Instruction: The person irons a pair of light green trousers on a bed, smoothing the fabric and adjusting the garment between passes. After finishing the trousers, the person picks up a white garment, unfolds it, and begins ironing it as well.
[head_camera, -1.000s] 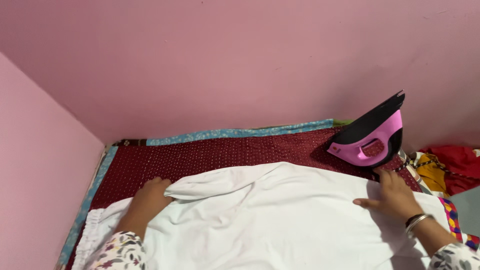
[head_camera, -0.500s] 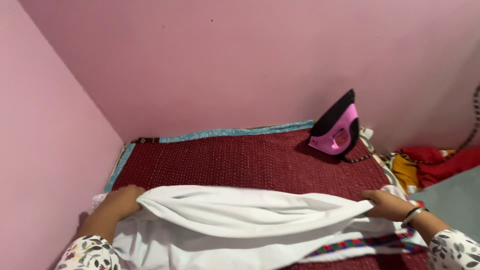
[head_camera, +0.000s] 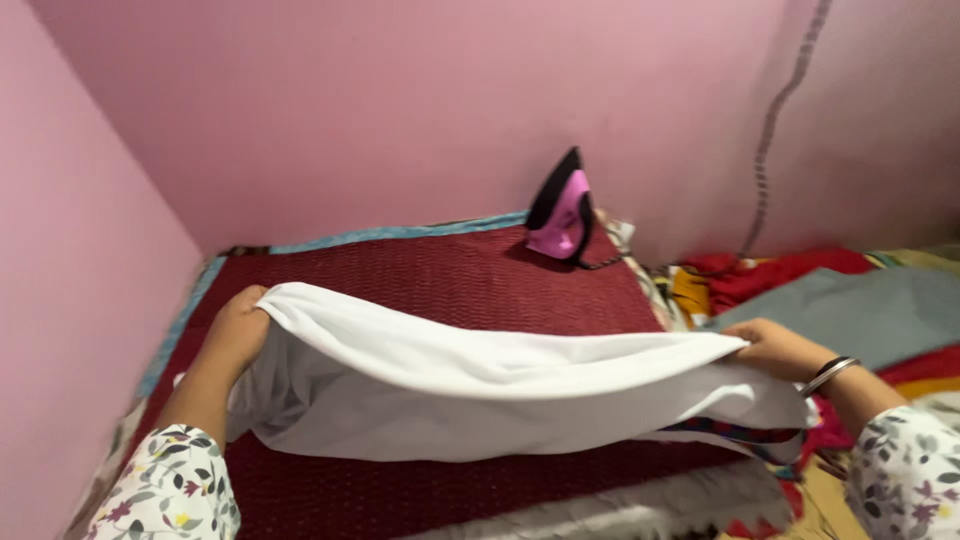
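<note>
- Lifted since the earlier frame: one white cloth (head_camera: 480, 385), now clear of the maroon quilt (head_camera: 450, 285).
- One left hand (head_camera: 238, 328), one right hand (head_camera: 780, 350): fingers clamped on the cloth's ends, fingertips hidden in folds.
- One pink iron (head_camera: 562, 212), upright, well beyond the fingers.
- Forearms cut off.

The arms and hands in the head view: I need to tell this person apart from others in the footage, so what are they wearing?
Both arms wear sleeves of white cloth printed with small dark leaves and touches of yellow and pink. The left sleeve ends partway up the forearm, leaving the left hand bare. The right sleeve ends above a thin silver bangle with a dark band beside it on the wrist. The right hand is bare; no rings show.
</note>
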